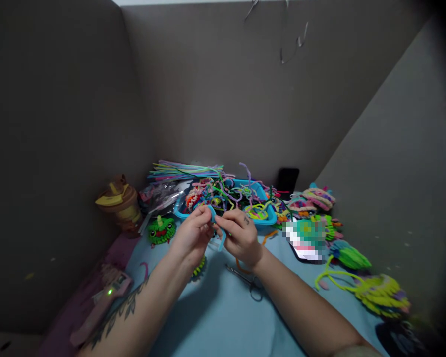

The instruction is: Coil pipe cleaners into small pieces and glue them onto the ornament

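A light blue pipe cleaner [222,241] is bent between my two hands above the table. My left hand [195,230] pinches its curled upper part near the thumb. From the other side, my right hand [240,233] grips the same strip between thumb and fingers, and a loose end hangs down between the hands. Beneath them lies a small yellow-green fuzzy piece [199,267], partly hidden by my left wrist. Metal scissors [250,283] rest on the cloth below my right hand. Just left of my left hand sits a green fuzzy figure [162,231] with eyes and a red mouth.
Behind my hands stands a blue basket [271,216] full of tangled pipe cleaners. Straight pipe cleaners [186,170] lie at the back. A brown cup [121,203] and pink glue gun [109,297] are left. A phone [306,240] and fuzzy yellow piece [382,295] lie right.
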`<state>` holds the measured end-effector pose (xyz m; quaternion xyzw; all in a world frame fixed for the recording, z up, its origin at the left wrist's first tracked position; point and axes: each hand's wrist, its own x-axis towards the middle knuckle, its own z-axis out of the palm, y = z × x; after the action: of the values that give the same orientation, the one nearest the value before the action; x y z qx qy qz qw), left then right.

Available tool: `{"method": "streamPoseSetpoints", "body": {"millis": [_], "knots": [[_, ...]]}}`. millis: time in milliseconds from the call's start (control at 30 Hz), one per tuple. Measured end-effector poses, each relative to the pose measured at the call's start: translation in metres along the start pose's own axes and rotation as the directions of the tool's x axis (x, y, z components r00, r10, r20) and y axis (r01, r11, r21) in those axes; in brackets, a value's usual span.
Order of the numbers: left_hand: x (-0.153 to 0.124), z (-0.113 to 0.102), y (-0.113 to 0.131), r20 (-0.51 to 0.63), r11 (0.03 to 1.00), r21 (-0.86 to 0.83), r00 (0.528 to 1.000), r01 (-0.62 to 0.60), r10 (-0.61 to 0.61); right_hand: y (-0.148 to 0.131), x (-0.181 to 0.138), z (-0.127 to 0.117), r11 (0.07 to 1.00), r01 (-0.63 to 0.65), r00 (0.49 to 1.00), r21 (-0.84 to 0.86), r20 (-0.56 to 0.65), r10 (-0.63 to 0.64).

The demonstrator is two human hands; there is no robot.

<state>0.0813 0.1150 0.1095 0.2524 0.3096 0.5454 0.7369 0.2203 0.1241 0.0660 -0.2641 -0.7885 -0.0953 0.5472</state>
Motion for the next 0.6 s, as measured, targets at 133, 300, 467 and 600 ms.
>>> {"method": "streamPoseSetpoints", "body": {"millis": [133, 300, 467, 600], "knots": [[-0.001, 0.001, -0.002, 0.022, 1.0, -0.024, 1.0, 0.013, -0.013, 0.0, -0.002, 0.004, 1.0, -0.022, 1.0, -0.007, -0.02, 0.022], [-0.001, 0.003, -0.005, 0.015, 0.998, -0.057, 0.999, 0.04, -0.04, -0.002, -0.001, 0.006, 0.998, -0.055, 0.996, 0.018, -0.073, 0.056], [-0.002, 0.003, -0.004, 0.048, 0.999, -0.026, 0.998, 0.038, -0.037, -0.006, 0.0, 0.006, 0.998, -0.057, 0.994, 0.035, -0.095, 0.06], [0.0, 0.001, -0.005, 0.076, 1.0, 0.028, 0.997, 0.006, -0.008, -0.011, 0.0, 0.007, 0.996, -0.068, 0.994, 0.062, -0.084, 0.073]]}}
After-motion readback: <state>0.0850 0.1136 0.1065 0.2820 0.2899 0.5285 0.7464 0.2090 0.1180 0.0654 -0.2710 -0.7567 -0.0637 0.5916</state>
